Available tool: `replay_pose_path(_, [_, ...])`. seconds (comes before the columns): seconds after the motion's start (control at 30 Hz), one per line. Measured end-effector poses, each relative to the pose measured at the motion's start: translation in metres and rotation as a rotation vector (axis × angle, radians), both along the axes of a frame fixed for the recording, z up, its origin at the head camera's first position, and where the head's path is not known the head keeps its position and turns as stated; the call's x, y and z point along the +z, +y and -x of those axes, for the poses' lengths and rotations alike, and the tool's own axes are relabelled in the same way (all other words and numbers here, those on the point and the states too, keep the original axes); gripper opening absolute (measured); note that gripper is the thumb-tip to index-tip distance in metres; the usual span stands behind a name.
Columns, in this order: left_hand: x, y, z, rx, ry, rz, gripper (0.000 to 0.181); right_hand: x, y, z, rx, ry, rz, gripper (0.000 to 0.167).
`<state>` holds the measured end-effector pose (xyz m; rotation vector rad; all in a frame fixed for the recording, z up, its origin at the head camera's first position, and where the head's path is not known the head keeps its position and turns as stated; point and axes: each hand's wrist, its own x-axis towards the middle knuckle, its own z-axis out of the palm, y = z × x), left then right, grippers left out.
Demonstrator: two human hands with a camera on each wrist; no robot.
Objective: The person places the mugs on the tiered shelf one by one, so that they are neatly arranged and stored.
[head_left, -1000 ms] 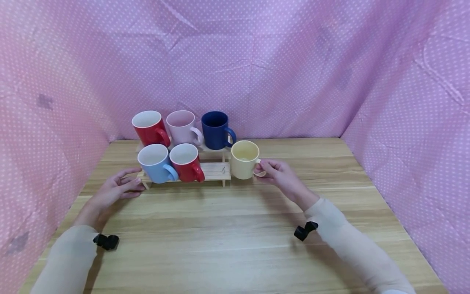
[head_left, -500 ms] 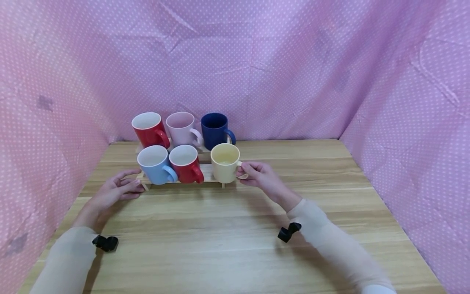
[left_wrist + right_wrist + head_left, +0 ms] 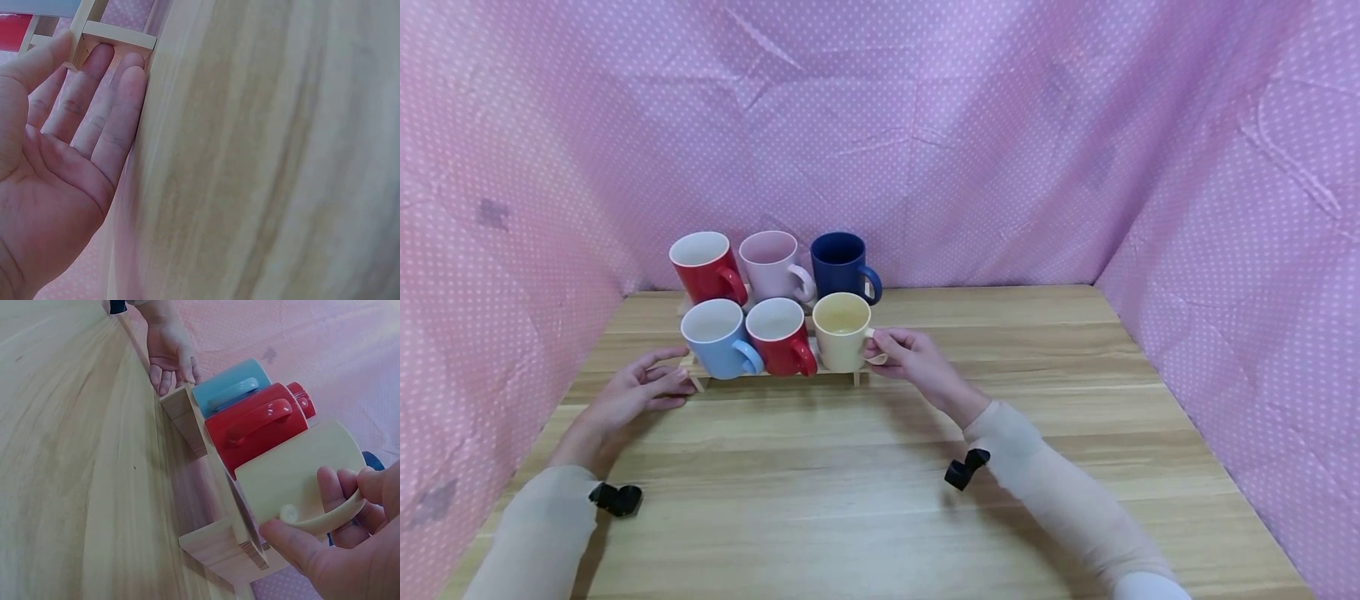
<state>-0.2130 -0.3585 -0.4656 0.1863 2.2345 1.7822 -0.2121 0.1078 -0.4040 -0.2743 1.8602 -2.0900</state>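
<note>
My right hand (image 3: 917, 367) pinches the handle of a pale yellow mug (image 3: 838, 343) between thumb and fingers. The mug is upright over the right end of the lower tier of a wooden rack (image 3: 212, 550); whether its base fully touches the tier, I cannot tell. Beside it stand a red mug with a white inside (image 3: 778, 354) and a light blue mug (image 3: 718, 358), handles toward the right. My left hand (image 3: 636, 390) touches the rack's left end. In the left wrist view its fingers (image 3: 112, 134) lie mostly straight against the wooden end piece (image 3: 119, 35).
On the rack's upper tier stand another red mug (image 3: 703, 279), a pink mug (image 3: 769, 271) and a dark blue mug (image 3: 835, 275). The rack sits on a wood-grain table (image 3: 820, 500). Pink dotted cloth (image 3: 910, 167) hangs around the back and sides.
My right hand has moved the yellow mug left, from beside the rack's right end to over the lower tier near the red mug. My left hand has stayed at the rack's left end.
</note>
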Motion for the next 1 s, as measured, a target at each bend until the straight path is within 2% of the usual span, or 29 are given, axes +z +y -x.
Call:
replay_pose_path(0.23, [0.002,0.0,0.0,0.003,0.008,-0.007,0.048,-0.004,-0.005,0.001,-0.018,-0.003,-0.023,0.032])
replay_pose_path(0.67, [-0.005,0.001,0.004,0.015,0.005,-0.064,0.047,-0.01,-0.006,0.005,-0.019,0.038,-0.071,0.033])
replay_pose_path(0.83, [-0.005,0.002,0.004,0.009,0.007,-0.038,0.051,-0.013,-0.005,0.006,-0.027,0.045,-0.073,0.032])
replay_pose_path(1.0, [-0.001,0.001,-0.001,0.015,-0.002,-0.011,0.053,-0.015,-0.006,0.002,-0.041,0.054,-0.072,0.032])
